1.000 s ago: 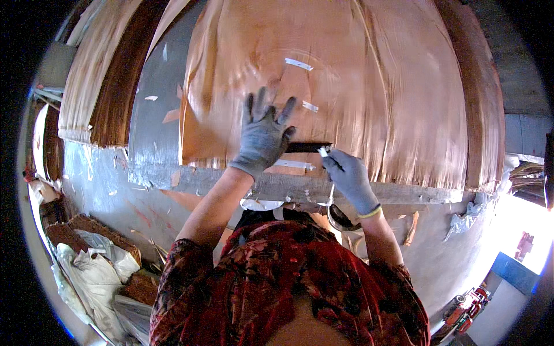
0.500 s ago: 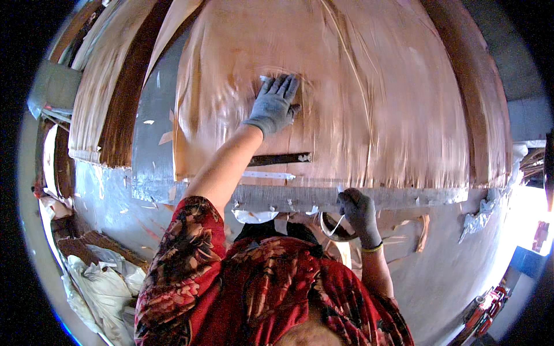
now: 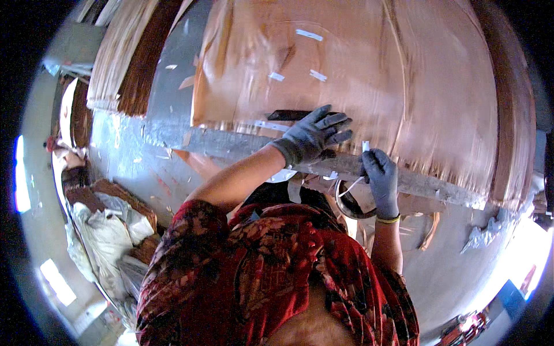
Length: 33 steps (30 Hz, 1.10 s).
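A thin reddish-brown wood veneer sheet point(image 3: 346, 57) lies spread on the table in front of me. My left hand point(image 3: 316, 136), in a grey glove, is open with fingers stretched, over the veneer's near edge beside a dark narrow strip point(image 3: 283, 115). In its grey glove, my right hand point(image 3: 383, 180) pinches a white tape point(image 3: 365, 146) close to the near edge, on the right. The tape's tail hangs below the fist toward a round ring point(image 3: 353, 206). Short white tape pieces point(image 3: 309, 35) stick to the veneer around a dark split-like patch point(image 3: 287, 56).
The table's grey edge point(image 3: 216, 140) runs between me and the veneer. More veneer with a dark brown band point(image 3: 151, 57) lies at the left. White plastic sheeting point(image 3: 104, 239) is heaped at the lower left. Crumpled clear plastic point(image 3: 483, 235) hangs at the right.
My left hand has come back from the middle of the veneer to its near edge, uncovering the tape pieces. The right hand keeps hold of the tape. The view has shifted and turned.
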Each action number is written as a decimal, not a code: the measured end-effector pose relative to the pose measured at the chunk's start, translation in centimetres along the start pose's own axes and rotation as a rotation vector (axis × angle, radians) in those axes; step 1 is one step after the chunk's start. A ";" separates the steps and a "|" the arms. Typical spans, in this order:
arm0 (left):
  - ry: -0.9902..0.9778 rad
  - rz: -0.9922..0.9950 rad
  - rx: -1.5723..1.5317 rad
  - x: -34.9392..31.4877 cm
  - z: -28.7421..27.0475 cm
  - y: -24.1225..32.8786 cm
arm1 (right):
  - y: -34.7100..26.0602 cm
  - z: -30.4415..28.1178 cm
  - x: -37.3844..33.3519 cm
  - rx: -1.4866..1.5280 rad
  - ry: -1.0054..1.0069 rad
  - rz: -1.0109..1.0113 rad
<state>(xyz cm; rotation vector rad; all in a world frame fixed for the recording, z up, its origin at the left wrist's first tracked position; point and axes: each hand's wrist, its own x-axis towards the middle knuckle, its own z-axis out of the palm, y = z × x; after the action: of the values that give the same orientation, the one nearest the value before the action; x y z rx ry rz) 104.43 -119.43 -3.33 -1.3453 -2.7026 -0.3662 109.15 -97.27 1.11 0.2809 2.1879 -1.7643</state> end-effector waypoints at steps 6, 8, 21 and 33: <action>0.156 -0.103 -0.182 -2.7 -4.9 0.6 | -0.7 0.1 -0.4 0.028 0.025 -0.063; 0.086 -0.146 -0.054 -4.0 -5.9 -0.9 | -0.2 -0.5 -1.1 0.063 0.105 0.007; 0.521 -0.250 -0.305 -17.4 -10.4 -2.3 | -6.1 13.7 -5.4 -0.002 0.085 -0.308; 0.897 -1.094 0.043 -42.4 -17.3 -12.7 | -14.6 31.0 1.1 0.371 -0.478 -0.170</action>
<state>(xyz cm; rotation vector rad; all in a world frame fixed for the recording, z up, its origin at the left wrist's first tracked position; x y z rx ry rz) 119.61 -163.99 3.00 0.4162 -2.2726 -0.7274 106.81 -130.72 8.12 -0.2352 1.5871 -2.0645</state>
